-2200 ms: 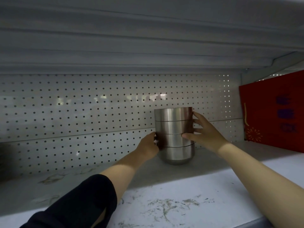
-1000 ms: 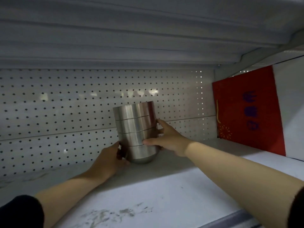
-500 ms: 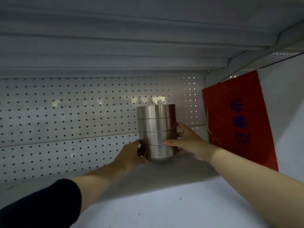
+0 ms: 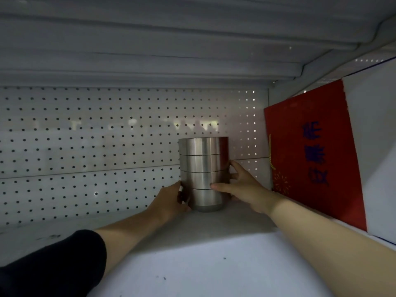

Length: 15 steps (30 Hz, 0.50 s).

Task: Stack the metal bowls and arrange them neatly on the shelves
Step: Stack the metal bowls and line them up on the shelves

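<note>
A stack of several metal bowls [image 4: 202,166] stands upright at the back of the white shelf [image 4: 192,264], close to the pegboard back wall. My left hand [image 4: 169,200] presses against the stack's lower left side. My right hand [image 4: 242,185] wraps its right side, thumb across the front and fingers behind. The bottom bowl rests on the shelf surface. The far sides of the bowls are hidden.
A red panel with blue characters [image 4: 308,151] leans against the right side wall, just right of the stack. The perforated back wall [image 4: 85,151] spans the rear. The underside of the shelf above [image 4: 171,39] hangs low overhead.
Both hands have carried the stack to the right along the back of the shelf, closer to the red panel, and it now stands upright after a slight tilt one second ago.
</note>
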### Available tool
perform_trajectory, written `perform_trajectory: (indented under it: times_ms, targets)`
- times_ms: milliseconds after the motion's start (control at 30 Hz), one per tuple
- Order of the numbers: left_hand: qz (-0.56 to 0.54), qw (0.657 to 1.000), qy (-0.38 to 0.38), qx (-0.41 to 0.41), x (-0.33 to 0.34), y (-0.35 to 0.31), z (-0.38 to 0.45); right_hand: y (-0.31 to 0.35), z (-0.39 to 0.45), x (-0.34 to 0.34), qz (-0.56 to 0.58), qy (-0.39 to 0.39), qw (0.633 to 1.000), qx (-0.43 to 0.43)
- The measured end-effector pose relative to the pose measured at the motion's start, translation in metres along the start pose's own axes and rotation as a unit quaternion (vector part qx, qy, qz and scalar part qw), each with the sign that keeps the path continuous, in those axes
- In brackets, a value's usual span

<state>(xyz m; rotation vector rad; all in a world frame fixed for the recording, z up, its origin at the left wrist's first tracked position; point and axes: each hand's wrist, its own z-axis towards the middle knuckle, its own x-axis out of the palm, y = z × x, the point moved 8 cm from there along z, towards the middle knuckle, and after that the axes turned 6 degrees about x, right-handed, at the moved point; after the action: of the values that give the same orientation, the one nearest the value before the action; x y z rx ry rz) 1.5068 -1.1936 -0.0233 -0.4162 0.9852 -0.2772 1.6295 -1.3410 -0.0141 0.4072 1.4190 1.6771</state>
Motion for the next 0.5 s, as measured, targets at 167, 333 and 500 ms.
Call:
perform_trajectory:
  times_ms: [167,333,500]
  targets:
    - [0.015,1.0,-0.003,0.004,0.001,-0.001,0.0,0.001,-0.003,0.0,-0.004,-0.001,1.0,-0.003]
    - [0.002,1.0,-0.009,0.011,0.002,-0.001,0.0,0.001,-0.002,0.001,-0.003,0.001,1.0,-0.009]
    - [-0.035,0.999,0.029,-0.015,0.001,0.005,-0.003,0.01,-0.008,-0.002,-0.051,-0.025,0.998,-0.031]
